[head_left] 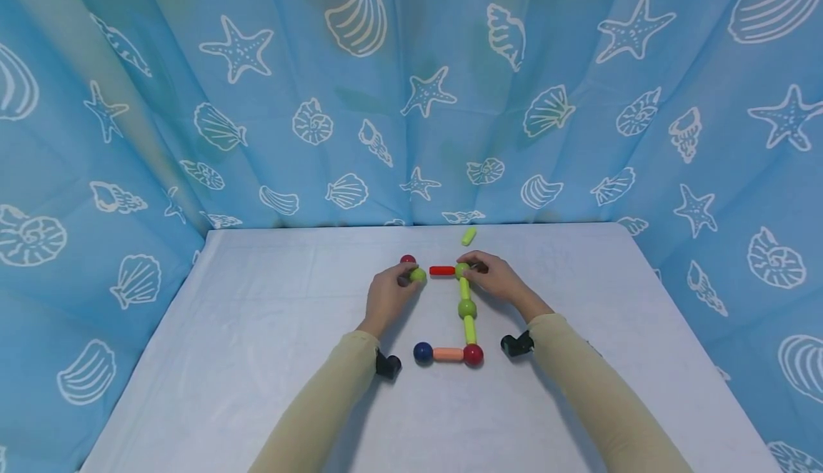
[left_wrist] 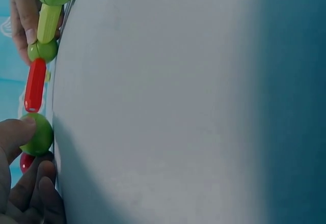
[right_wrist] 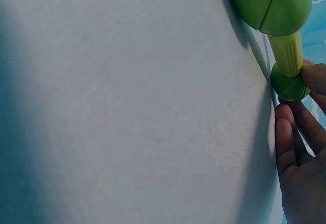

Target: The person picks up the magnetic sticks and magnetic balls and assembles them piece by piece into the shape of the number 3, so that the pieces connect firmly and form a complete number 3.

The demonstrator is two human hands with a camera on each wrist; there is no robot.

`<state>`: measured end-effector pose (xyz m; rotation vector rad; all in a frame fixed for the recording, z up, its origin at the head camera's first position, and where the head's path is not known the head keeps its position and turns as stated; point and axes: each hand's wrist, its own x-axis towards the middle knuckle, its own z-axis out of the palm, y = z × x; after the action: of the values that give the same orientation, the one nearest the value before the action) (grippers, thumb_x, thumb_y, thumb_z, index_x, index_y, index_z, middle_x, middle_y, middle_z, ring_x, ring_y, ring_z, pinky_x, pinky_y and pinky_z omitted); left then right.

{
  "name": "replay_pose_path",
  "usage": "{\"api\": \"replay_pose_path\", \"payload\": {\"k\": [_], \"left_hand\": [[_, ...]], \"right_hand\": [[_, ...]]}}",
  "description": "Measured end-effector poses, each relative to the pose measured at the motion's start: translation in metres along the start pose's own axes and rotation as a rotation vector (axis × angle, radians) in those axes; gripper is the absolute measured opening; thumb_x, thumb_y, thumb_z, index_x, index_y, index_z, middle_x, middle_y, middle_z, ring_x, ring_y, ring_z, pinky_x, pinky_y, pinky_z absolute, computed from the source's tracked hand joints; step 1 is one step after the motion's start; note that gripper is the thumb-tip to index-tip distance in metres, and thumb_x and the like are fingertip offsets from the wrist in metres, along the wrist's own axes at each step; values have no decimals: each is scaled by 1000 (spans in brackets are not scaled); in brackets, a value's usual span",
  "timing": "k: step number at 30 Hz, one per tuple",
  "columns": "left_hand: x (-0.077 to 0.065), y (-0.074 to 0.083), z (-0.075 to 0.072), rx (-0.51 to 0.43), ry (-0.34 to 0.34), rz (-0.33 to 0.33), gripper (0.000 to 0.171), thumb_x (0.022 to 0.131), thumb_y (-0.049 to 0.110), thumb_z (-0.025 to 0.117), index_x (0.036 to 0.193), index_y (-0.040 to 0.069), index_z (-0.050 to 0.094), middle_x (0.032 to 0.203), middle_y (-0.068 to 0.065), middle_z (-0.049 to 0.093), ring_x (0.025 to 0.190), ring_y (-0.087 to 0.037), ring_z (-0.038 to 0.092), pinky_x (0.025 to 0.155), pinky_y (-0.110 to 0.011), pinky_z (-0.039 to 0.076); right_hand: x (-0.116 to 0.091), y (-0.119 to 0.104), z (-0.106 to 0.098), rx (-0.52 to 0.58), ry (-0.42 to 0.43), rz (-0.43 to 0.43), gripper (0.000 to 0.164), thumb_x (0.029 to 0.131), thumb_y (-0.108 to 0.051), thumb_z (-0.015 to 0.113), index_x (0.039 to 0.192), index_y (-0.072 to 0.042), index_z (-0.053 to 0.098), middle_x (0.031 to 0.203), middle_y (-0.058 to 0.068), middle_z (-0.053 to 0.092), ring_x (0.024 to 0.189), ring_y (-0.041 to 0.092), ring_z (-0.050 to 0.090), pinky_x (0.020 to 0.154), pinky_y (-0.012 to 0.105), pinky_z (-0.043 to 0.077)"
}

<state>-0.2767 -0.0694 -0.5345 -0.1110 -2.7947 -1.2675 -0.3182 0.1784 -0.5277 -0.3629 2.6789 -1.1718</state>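
My left hand pinches a loose green ball between thumb and fingers. A short gap separates that ball from the free end of a red rod. With thumb and fingertips, my right hand grips the green corner ball at the rod's other end. From this corner a chain runs towards me: a yellow-green rod, a green ball, another yellow-green rod and a red ball. A peach rod joins the red ball to a dark blue ball.
A loose yellow-green rod lies near the table's back edge. Just behind my left fingers sits a red ball. A white cloth covers the table, and a blue shell-patterned curtain hangs behind and along the sides.
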Motion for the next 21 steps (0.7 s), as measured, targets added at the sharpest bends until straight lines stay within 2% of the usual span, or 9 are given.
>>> {"api": "replay_pose_path", "payload": {"k": [12,21], "left_hand": [[9,4,2,9,-18,-35,39,91,22,78,129,23,71,118,-2,71,99,-19,65,88,-37,52],[10,1,3,-31,-27,-41,40,91,24,78,130,25,69,121,0,70,102,-19,64,90,-37,52]], "right_hand": [[0,-1,-1,5,1,-14,33,101,-23,63,133,-14,62,131,9,63,119,29,56,105,48,44],[1,2,-1,12,-2,-15,32,101,-23,63,132,-16,63,128,8,64,116,28,57,102,47,46]]}}
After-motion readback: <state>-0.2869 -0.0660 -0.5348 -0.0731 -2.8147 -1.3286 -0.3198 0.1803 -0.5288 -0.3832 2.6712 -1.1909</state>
